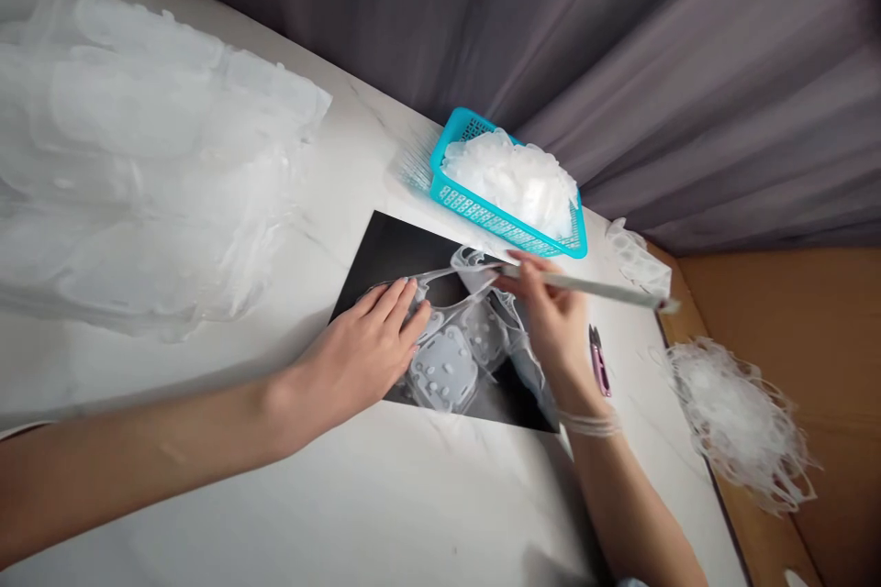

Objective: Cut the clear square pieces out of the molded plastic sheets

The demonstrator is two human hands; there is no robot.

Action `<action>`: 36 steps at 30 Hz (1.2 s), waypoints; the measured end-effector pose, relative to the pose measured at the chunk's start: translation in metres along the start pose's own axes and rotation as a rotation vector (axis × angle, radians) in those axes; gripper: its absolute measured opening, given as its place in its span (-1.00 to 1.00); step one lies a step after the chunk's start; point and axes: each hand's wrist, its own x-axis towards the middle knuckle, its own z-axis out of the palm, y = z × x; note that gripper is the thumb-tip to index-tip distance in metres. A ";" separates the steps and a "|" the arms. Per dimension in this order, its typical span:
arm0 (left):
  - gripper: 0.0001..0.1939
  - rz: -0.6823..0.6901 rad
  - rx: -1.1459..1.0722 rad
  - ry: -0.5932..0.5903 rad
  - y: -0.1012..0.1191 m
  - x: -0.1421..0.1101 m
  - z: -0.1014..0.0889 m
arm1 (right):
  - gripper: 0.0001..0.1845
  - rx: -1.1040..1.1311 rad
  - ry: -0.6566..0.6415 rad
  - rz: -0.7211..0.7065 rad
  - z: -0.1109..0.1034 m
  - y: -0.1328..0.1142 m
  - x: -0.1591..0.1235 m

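My left hand (375,335) lies flat with fingers stretched out, pressing on a clear, rubbery moulded sheet (444,369) with rounded, knobbly pads. Under the sheet is a black mat (406,248). My right hand (554,316) is closed around long, slim grey tweezers (598,284), somewhat blurred. At the tweezers' tip, a clear strip (440,275) of the sheet's edging is pulled up and stretched toward my left fingers. More loose clear edging bunches beside my right hand. Part of the sheet is hidden beneath my left fingers.
Behind the mat stands a turquoise basket (506,227) heaped with translucent pieces. A large pile of clear sheets (151,165) covers the table's left. Small pink-handled snips (600,362) lie right of my wrist. Tangled clear scraps (740,422) sit at the right edge, below a grey curtain (427,18).
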 end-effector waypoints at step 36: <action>-0.93 -0.811 -1.819 -0.134 0.008 0.045 -0.040 | -0.57 -0.084 -0.627 0.084 0.011 -0.033 0.003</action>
